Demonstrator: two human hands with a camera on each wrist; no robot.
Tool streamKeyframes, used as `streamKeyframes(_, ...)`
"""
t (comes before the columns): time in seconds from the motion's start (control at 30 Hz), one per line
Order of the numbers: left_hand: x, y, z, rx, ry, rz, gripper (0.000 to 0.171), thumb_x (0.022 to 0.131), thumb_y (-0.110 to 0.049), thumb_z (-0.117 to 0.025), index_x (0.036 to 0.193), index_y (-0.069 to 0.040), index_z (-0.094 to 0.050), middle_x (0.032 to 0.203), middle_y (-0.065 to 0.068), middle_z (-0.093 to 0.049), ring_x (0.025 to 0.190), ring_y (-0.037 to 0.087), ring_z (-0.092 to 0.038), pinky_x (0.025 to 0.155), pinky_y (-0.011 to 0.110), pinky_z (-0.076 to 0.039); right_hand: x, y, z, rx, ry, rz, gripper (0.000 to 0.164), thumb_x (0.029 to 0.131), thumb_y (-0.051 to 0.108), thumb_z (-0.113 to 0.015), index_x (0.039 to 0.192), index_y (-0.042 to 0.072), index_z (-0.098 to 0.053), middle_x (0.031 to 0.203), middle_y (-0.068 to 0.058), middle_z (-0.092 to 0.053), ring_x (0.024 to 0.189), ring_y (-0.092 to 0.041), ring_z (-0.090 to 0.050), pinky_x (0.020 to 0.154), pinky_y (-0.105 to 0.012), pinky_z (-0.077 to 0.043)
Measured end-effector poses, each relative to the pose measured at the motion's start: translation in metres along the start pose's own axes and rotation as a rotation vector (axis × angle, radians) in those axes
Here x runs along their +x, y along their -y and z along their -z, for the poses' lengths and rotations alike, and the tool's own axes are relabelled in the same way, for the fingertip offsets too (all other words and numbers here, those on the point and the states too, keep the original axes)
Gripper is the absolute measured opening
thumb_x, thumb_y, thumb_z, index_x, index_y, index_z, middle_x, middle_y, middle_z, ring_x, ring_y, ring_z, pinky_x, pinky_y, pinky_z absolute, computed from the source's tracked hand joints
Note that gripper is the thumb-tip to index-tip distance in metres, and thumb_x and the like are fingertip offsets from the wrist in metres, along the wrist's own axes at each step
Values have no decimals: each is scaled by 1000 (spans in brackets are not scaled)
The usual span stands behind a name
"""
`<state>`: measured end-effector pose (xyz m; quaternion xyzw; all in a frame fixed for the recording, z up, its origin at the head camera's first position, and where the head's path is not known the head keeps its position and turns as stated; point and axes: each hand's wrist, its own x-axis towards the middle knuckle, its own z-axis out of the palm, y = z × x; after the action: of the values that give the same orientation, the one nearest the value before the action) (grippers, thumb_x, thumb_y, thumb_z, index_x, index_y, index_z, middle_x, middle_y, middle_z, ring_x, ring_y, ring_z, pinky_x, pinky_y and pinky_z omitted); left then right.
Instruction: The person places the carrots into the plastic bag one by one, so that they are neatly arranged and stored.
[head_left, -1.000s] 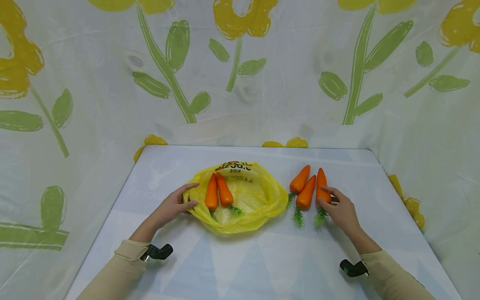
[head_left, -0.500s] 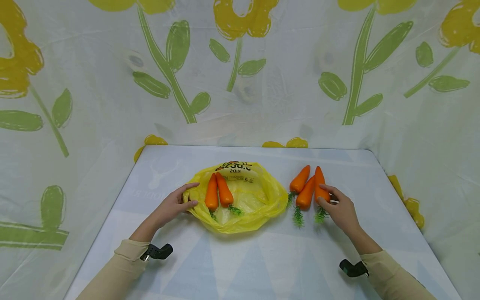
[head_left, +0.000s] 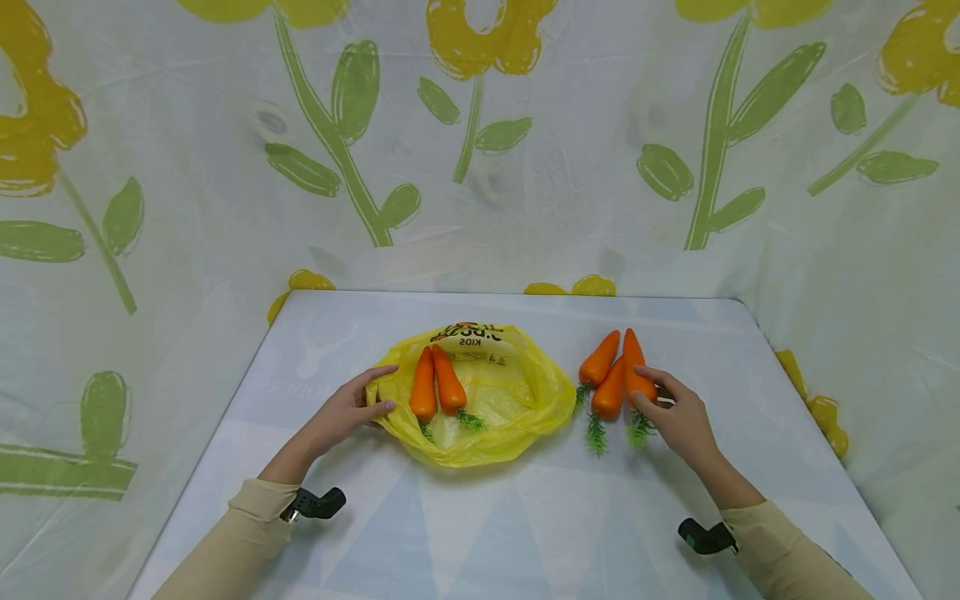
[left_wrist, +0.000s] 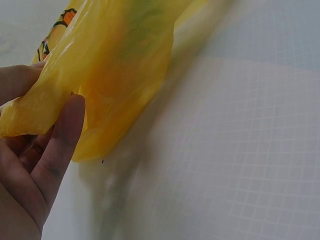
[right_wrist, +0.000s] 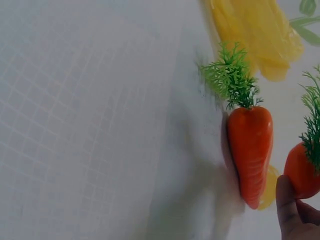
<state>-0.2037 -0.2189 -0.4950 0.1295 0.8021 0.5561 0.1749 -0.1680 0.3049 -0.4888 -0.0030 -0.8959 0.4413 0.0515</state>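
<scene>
My left hand [head_left: 343, 412] holds the left rim of a yellow plastic bag [head_left: 510, 400], its thumb and fingers about the film in the left wrist view. Two orange toy carrots [head_left: 423, 387] with green tops lie inside the wide-mouthed bag. To the right, my right hand [head_left: 686, 423] grips the rightmost carrot [head_left: 632, 354] between thumb and fingers, tip pointing away. Close beside it lie a middle carrot [head_left: 609, 392] and a farther one [head_left: 599, 360]. In the right wrist view the held carrot [right_wrist: 300, 170] is partly cut off by the frame.
A pale table [head_left: 480, 533] with faint blue triangles carries everything. Behind it hangs a white cloth [head_left: 585, 167] printed with yellow flowers and green leaves. Black wrist cameras [head_left: 318, 504] sit on both forearms.
My right hand has moved slightly left with its carrot, which now leans close against the middle carrot. My left hand and the bag stay where they were.
</scene>
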Motion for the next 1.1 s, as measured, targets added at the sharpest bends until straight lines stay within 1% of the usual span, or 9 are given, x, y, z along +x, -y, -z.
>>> streamKeyframes(0.13, 0, 1, 0, 1, 0, 0, 67, 100, -22, -68, 157, -10, -36, 152, 26, -37, 95, 27, -65, 77, 34, -60, -1, 2, 0, 12, 9, 10, 47, 102, 32, -64, 144, 11, -58, 143, -16, -55, 109, -9, -52, 82, -4, -44)
streamKeyframes(0.3, 0, 1, 0, -2, 4, 2, 67, 100, -22, -68, 157, -10, -35, 151, 26, -38, 96, 28, -65, 78, 36, -61, -2, 6, 0, 36, 22, 29, 47, 102, 31, -65, 144, 11, -58, 144, -16, -54, 107, -3, -51, 82, -5, -44)
streamKeyframes(0.5, 0, -1, 0, -7, 4, 6, 68, 100, -21, -68, 158, -10, -35, 149, 26, -41, 95, 28, -65, 78, 37, -61, -1, 10, -2, 40, 21, 62, 46, 101, 28, -65, 142, 9, -59, 144, -16, -55, 105, -1, -50, 84, -3, -43)
streamKeyframes(0.7, -1, -1, -1, -6, 1, 11, 68, 100, -21, -68, 158, -10, -35, 149, 26, -40, 94, 27, -65, 78, 37, -61, -1, 14, -4, 46, 41, 62, 46, 101, 28, -65, 142, 8, -59, 145, -16, -54, 105, -1, -51, 84, -4, -44)
streamKeyframes(0.8, -1, -2, -1, -3, -1, 12, 68, 100, -21, -68, 158, -10, -35, 149, 26, -41, 94, 27, -65, 78, 37, -61, -1, 17, -4, 53, 57, 57, 46, 101, 28, -65, 142, 8, -59, 144, -17, -54, 106, -5, -52, 85, -4, -44)
streamKeyframes(1.0, -2, -2, -1, -4, -1, 10, 68, 100, -21, -68, 158, -9, -35, 146, 26, -43, 94, 27, -65, 79, 38, -61, 0, 23, -4, 65, 81, 57, 46, 102, 26, -64, 143, 7, -58, 143, -18, -54, 113, -25, -54, 85, -4, -44)
streamKeyframes(1.1, -2, -3, -1, -4, 1, 8, 68, 100, -21, -68, 158, -9, -35, 145, 27, -43, 95, 27, -65, 79, 38, -61, 0, 25, -4, 82, 92, 57, 46, 102, 26, -65, 143, 6, -57, 142, -19, -54, 115, -30, -54, 85, -4, -45)
